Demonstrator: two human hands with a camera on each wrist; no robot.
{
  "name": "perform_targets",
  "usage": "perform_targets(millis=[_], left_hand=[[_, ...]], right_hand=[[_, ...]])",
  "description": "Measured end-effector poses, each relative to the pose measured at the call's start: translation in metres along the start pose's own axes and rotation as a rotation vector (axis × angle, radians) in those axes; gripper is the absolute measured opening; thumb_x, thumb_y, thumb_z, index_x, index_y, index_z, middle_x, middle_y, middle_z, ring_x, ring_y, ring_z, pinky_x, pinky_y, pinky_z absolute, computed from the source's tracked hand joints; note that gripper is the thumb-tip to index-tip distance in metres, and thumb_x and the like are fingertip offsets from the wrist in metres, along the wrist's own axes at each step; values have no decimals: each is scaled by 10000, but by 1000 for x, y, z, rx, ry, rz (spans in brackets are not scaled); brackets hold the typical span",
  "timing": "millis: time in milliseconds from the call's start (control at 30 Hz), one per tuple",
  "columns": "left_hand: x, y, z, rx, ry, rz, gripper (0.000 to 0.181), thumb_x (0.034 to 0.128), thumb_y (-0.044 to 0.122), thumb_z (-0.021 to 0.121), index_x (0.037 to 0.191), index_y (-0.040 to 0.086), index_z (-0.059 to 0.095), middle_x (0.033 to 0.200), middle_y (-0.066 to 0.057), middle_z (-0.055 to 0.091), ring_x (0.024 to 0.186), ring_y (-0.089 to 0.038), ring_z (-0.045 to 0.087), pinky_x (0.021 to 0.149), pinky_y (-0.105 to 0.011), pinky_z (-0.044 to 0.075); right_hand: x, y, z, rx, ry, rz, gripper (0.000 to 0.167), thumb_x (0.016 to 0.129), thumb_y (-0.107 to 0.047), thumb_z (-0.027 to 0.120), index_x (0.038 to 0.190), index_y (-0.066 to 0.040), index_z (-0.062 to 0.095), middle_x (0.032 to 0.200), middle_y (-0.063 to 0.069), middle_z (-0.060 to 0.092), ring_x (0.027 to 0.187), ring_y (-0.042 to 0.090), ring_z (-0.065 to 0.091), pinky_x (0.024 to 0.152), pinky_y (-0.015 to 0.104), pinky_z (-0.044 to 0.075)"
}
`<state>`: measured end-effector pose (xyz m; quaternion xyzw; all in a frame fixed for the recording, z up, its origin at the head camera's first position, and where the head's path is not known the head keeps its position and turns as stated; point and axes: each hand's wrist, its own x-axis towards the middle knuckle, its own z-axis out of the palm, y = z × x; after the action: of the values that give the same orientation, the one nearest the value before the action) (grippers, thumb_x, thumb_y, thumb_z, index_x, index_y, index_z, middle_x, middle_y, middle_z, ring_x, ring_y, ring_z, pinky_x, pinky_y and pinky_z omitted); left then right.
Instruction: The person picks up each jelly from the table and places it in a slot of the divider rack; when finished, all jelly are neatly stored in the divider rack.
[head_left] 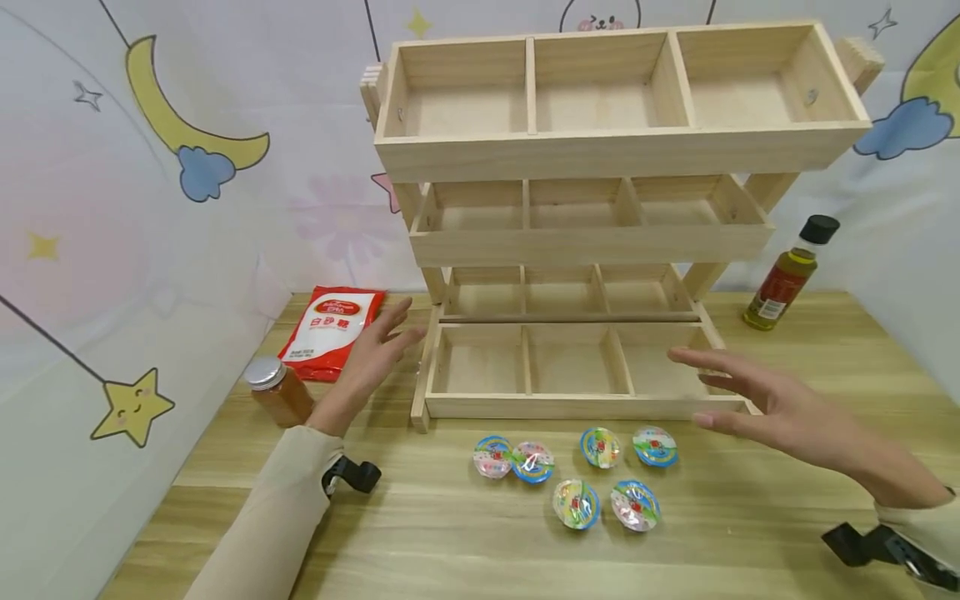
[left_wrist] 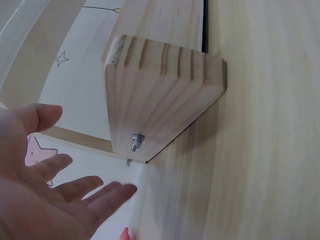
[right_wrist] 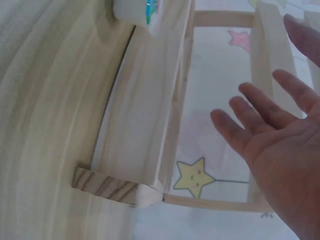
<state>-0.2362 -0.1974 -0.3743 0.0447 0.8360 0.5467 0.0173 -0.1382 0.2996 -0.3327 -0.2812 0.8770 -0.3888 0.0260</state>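
Note:
My left hand hovers left of the wooden rack, near a red and white bag of sugar and a silver-lidded jar. Its fingers are spread and hold nothing; in the left wrist view they stand beside the rack's foot. My right hand is in the air by the rack's lower right corner, fingers extended, nothing in them. Several small sealed jelly cups with colourful lids lie on the table in front of the rack. One cup shows partly in the right wrist view.
The rack has stacked tiers, each split into three compartments, with the top tier jutting highest. A dark-capped oil bottle stands at the right on the wooden table. A patterned cloth hangs behind and at the sides.

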Motion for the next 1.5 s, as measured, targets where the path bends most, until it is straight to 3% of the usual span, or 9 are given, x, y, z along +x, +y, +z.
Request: perform_targets(millis=[133,267,367,633,867,1100,1333,1500], left_hand=[[2,-5,4,-108,-13,-7,594,1077,173,575,1643,103,408,1633,-225,423,1388,-394,536,1111,-523,499],[1,-12,6,-167,-12,-25,567,1067,126,582,1613,60,444,1563,-239,507,1327,-401,583,1066,-486,542],[2,-16,7,-190,-12,-41,548,1055,126,605,1583,45,484,1527,-241,542,1299,-401,602,1048,-465,558],[4,-22,8,-187,-12,-58,472,1041,152,660,1498,52,595,1470,-207,603,1237,-348,651,1002,-437,587],[3,-27,9,-202,-8,-79,442,1025,125,691,1452,30,634,1427,-208,635,1157,-290,685,936,-385,617],[5,-27,9,-195,-25,-63,445,1022,138,705,1446,17,638,1423,-219,633,1130,-250,686,871,-332,632],[5,-28,9,-193,-31,-54,451,1031,145,701,1452,2,630,1428,-226,625,1128,-238,678,884,-331,628],[7,-29,9,-215,-37,-32,450,1030,117,697,1453,-18,622,1417,-240,630,1117,-225,682,886,-335,628]], right_hand=[[-5,6,8,75,-17,-33,621,1009,-21,718,1578,-163,516,1577,82,535,1318,75,584,976,258,567],[-8,12,14,133,-41,-35,563,1011,-7,709,1541,-110,549,1501,74,609,1285,92,622,918,277,604],[-9,18,18,106,-44,-52,547,994,0,728,1510,-104,579,1447,40,653,1254,96,640,911,266,601],[-11,33,30,59,-46,-106,525,951,6,775,1447,-74,622,1377,57,690,1184,117,674,954,219,563],[-11,39,41,49,-45,-103,487,948,-27,789,1413,-48,644,1338,60,709,1144,116,690,944,198,555],[-8,46,46,66,-46,-127,496,918,-18,819,1383,3,650,1315,54,719,1120,94,697,929,191,560],[-4,52,49,95,-80,-165,522,908,14,819,1392,37,627,1337,35,705,1128,92,693,921,217,577],[-1,52,49,92,-84,-146,526,904,-10,833,1391,27,637,1333,37,709,1114,84,693,909,224,585]])
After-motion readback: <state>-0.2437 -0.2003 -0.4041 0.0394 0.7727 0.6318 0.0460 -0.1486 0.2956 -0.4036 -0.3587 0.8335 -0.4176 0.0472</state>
